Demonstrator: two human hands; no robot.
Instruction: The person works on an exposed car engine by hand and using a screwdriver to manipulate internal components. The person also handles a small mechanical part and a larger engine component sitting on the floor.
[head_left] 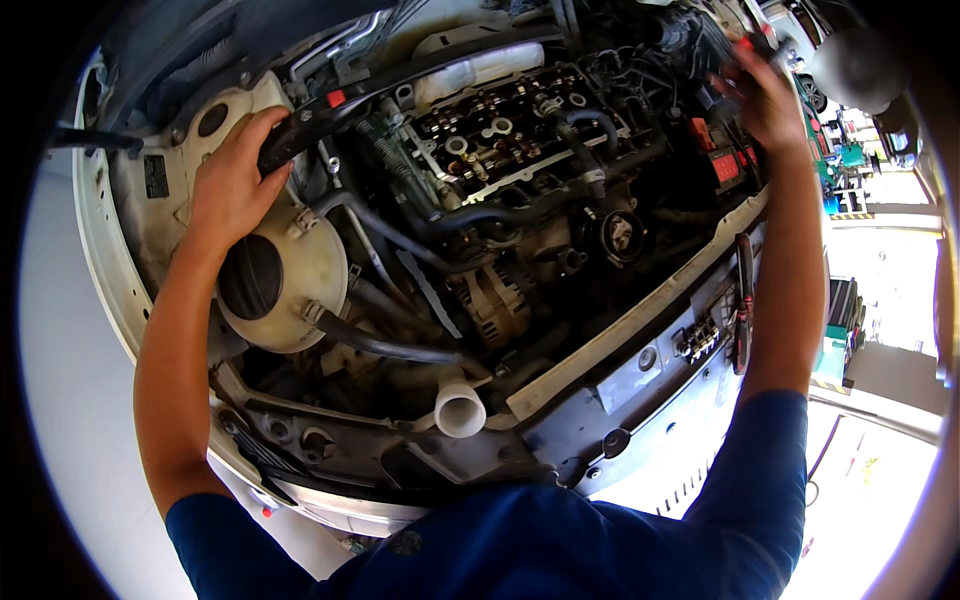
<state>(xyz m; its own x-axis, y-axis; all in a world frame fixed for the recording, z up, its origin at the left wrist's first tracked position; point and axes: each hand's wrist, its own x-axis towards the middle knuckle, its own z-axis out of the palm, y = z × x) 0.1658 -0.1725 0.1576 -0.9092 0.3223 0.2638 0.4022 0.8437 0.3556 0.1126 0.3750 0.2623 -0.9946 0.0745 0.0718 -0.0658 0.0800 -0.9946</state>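
My left hand (240, 175) grips the left end of a long black bar-like part (380, 85) with a red piece on it, above the cream coolant reservoir (310, 260) and its black cap. My right hand (765, 100) is at the upper right, blurred, its fingers curled round a dark object with red on it that I cannot make out. Between my hands lies the exposed top of an engine (490, 140), its shafts and metalwork showing, with hoses crossing it. A red-and-black battery (728, 168) sits just below my right hand.
The car's front crossmember (540, 430) runs along the near side, with red-handled pliers (742, 300) and small metal parts (700, 340) on it. A white funnel-like tube (460, 410) points up near the front. Green workshop equipment (845, 330) stands beyond the car at the right.
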